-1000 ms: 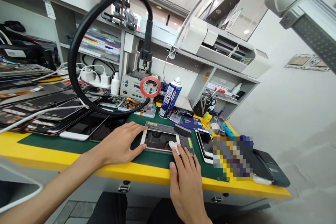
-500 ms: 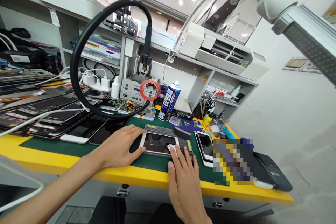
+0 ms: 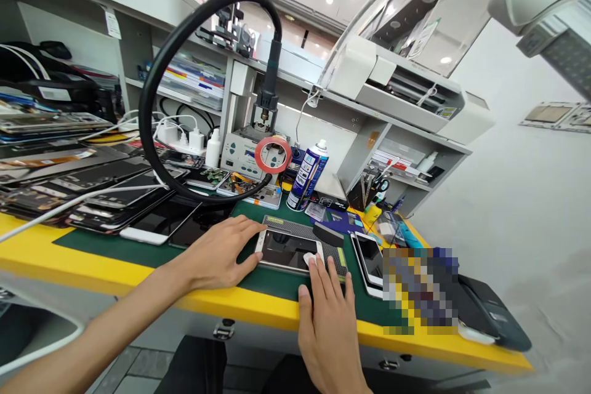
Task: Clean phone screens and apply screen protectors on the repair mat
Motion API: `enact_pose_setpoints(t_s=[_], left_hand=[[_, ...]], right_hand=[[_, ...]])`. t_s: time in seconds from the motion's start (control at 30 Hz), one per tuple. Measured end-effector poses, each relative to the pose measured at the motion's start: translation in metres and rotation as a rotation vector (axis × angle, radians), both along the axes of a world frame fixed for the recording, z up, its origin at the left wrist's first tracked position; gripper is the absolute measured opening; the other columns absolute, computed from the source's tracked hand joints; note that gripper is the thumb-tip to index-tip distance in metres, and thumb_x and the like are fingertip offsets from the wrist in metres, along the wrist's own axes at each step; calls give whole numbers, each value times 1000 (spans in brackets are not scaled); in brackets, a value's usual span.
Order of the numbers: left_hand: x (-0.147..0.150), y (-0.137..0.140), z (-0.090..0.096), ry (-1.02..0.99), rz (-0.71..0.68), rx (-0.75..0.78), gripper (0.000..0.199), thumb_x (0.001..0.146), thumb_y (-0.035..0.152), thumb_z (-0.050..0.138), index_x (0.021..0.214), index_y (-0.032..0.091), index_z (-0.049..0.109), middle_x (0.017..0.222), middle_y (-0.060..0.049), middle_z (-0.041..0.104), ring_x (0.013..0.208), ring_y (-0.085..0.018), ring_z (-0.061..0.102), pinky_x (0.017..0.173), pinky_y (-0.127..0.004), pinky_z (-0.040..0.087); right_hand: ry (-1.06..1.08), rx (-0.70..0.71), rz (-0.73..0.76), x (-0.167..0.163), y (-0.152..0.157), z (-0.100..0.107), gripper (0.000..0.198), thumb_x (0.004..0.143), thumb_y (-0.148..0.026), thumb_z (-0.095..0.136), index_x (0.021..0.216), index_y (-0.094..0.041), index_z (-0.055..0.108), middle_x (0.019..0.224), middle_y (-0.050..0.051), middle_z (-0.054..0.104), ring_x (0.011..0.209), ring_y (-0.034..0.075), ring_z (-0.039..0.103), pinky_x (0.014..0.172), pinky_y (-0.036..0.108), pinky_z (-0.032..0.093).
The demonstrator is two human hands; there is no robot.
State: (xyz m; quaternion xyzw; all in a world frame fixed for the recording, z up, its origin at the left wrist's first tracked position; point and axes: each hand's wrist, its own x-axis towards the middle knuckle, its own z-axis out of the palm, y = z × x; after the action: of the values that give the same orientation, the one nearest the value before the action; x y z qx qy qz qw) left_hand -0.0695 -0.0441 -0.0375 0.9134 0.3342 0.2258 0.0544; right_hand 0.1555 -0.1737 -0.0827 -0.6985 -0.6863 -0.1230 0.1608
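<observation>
A white-framed smartphone (image 3: 284, 249) lies screen up on a grey perforated pad (image 3: 333, 252) on the green mat. My left hand (image 3: 226, 252) grips the phone's left end between thumb and fingers. Under the fingertips of my right hand (image 3: 329, 320), a small white wipe (image 3: 310, 257) is held against the right part of the screen. The right fingers are stretched out and the thumb stands apart from them. A dark curved piece (image 3: 327, 234) rests on the pad's back right part, behind the phone.
To the right are stacked white phones (image 3: 369, 258) and a blurred patch. A spray can (image 3: 307, 175) stands behind the pad. A black hose (image 3: 152, 98) arches over the left side, beside piled phone screens (image 3: 101, 181). The yellow table edge (image 3: 277, 312) runs in front.
The whole view has shifted, so the bench and both hands appear slightly farther right. The left hand keeps its grip on the phone, and the wipe stays on the screen's right part.
</observation>
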Motion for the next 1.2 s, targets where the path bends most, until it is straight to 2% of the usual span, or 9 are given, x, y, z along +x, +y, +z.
enact_pose_setpoints(t_s=[0.13,0.27,0.5,0.8,1.0,1.2], left_hand=[[-1,1,0,1,-12,0,42,95,18,40,132,16,58,116,-9,69,110,-25,62,97,-39,49],[-1,6,-8,-23,-7,23,47,91,10,38,134,15,57,119,-10,69,110,-24,62,96,-37,50],[-2,8,-13,-15,4,63,49,89,7,40,135,13,57,121,-11,70,111,-26,63,94,-38,52],[-2,9,-13,-18,-8,74,52,85,4,42,135,12,57,118,-13,71,112,-26,62,96,-39,51],[-3,8,-12,-8,-5,66,53,85,6,42,137,11,55,119,-14,70,111,-27,62,94,-39,52],[-3,10,-16,-42,-21,50,57,82,5,45,138,11,53,121,-14,70,113,-28,61,96,-40,51]], right_hand=[[-6,-23,1,-6,2,0,56,105,-46,30,156,-22,33,161,0,27,150,32,22,119,65,23],[18,-65,11,-17,5,2,57,104,-47,29,157,-23,30,161,-2,26,151,32,20,119,67,21],[80,-71,63,-45,8,6,53,104,-43,34,153,-23,38,160,-3,28,150,33,22,121,64,18],[43,-36,157,-76,15,13,50,105,-38,33,153,-23,40,159,1,33,150,32,24,121,64,19],[20,-39,211,-82,19,16,49,105,-35,32,149,-19,45,158,2,36,150,31,23,122,62,16],[11,-62,232,-80,28,17,50,105,-37,29,150,-21,43,157,2,36,150,32,24,121,65,13]])
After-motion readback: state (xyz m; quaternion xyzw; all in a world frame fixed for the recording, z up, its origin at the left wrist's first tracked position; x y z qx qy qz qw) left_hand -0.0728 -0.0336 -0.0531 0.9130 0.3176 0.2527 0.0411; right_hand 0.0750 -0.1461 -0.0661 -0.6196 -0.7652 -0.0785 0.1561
